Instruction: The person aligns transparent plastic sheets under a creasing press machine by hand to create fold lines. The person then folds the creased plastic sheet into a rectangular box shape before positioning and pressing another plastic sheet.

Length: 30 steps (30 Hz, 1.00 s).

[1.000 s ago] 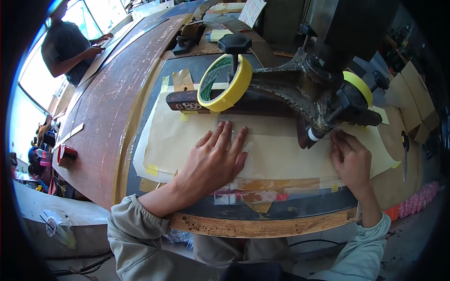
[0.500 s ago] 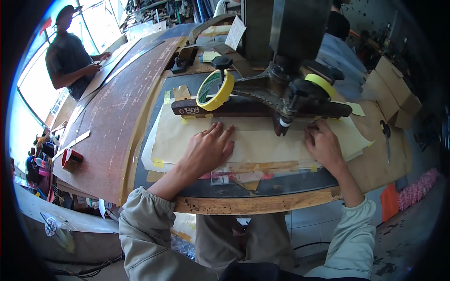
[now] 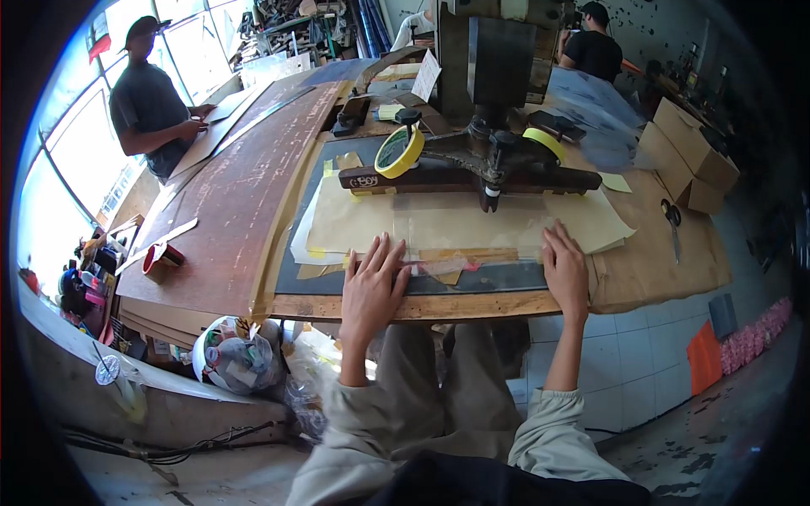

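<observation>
My left hand [image 3: 371,282] lies with fingers stretched out near the front edge of the work board, its fingertips on the lower edge of a cream paper sheet [image 3: 354,223]. To the right, my right hand [image 3: 565,270] rests flat, fingertips on the right part of the sheet. Neither hand holds anything. Between them run strips of brown tape [image 3: 468,254] along the sheet's lower edge. Above the sheet's far edge sits the dark metal bar [image 3: 464,180] of a press-like machine [image 3: 481,148]. A roll of yellow tape [image 3: 400,152] hangs on its left knob.
Scissors [image 3: 672,228] lie at the right, near an open cardboard box [image 3: 688,152]. A red cup-like container [image 3: 160,261] stands on the brown board [image 3: 228,202] at the left. One person [image 3: 152,101] stands at the far left; another person [image 3: 595,42] is at the back right.
Both my hands have drawn back toward the front edge, away from the bar. My right hand's bent fingers have straightened. The camera view has shifted; the paper stays under the bar.
</observation>
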Each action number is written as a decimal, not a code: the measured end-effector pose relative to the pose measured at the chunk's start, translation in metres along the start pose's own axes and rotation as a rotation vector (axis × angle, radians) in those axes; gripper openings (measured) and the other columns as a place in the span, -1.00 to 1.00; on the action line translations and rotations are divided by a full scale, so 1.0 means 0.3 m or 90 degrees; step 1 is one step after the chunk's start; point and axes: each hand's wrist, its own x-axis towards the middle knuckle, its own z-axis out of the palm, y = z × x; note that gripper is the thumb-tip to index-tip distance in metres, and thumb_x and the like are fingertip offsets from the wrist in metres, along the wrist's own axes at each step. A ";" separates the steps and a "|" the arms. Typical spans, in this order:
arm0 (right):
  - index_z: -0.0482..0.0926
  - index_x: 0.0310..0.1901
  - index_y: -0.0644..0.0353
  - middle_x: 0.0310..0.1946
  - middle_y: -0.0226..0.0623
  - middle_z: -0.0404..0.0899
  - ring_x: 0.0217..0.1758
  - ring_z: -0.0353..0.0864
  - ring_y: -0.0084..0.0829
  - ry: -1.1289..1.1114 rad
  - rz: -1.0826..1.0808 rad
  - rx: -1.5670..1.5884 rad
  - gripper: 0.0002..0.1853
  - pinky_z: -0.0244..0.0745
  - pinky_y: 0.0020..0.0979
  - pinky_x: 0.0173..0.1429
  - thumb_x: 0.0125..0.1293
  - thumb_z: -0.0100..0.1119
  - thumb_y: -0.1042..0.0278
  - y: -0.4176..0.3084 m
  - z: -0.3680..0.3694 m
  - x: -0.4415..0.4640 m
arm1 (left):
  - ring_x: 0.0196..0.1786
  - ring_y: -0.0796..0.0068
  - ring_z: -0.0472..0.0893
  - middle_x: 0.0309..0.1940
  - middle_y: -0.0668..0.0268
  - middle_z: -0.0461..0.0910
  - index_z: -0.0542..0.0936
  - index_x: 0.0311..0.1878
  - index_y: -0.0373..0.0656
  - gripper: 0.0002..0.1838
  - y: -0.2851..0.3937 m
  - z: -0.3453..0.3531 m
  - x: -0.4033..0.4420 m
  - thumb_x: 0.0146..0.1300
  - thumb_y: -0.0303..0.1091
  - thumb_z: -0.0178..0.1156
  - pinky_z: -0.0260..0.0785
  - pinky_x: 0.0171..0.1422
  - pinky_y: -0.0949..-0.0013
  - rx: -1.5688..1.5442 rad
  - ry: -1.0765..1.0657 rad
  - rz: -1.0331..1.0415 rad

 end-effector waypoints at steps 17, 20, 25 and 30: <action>0.73 -0.16 0.28 -0.10 -0.14 0.72 0.04 0.69 -0.17 0.170 0.055 0.063 -0.77 0.56 -0.27 0.15 0.34 0.11 0.37 -0.023 -0.017 -0.089 | 0.38 0.32 0.45 0.25 0.22 0.55 0.61 0.17 0.00 -0.62 0.011 0.001 -0.011 0.38 -0.12 0.10 0.14 0.48 0.09 -0.064 0.099 -0.039; 0.74 -0.20 0.27 -0.16 -0.16 0.73 -0.07 0.73 -0.16 0.196 0.071 0.038 -0.76 0.60 -0.29 0.04 0.33 0.13 0.33 -0.010 -0.008 -0.086 | 0.15 0.22 0.62 0.08 0.21 0.66 0.69 0.05 -0.01 -0.69 0.000 0.022 0.007 0.37 -0.14 0.12 0.40 0.28 0.22 -0.102 0.162 -0.077; 0.75 -0.21 0.24 -0.18 -0.16 0.73 -0.13 0.74 -0.14 0.209 0.062 0.035 -0.74 0.61 -0.28 0.00 0.32 0.14 0.26 0.010 0.006 -0.090 | -0.03 0.21 0.69 -0.10 0.20 0.72 0.73 -0.12 -0.10 -0.75 0.007 0.021 0.003 0.33 -0.21 0.14 0.49 0.12 0.24 -0.102 0.227 -0.111; 0.76 -0.23 0.22 -0.21 -0.17 0.74 -0.15 0.74 -0.15 0.223 0.098 0.040 -0.74 0.62 -0.29 -0.02 0.31 0.13 0.26 0.002 0.000 -0.087 | -0.10 0.22 0.71 -0.16 0.18 0.73 0.73 -0.19 -0.14 -0.77 0.036 -0.012 0.011 0.30 -0.26 0.16 0.53 0.04 0.25 -0.114 0.207 -0.153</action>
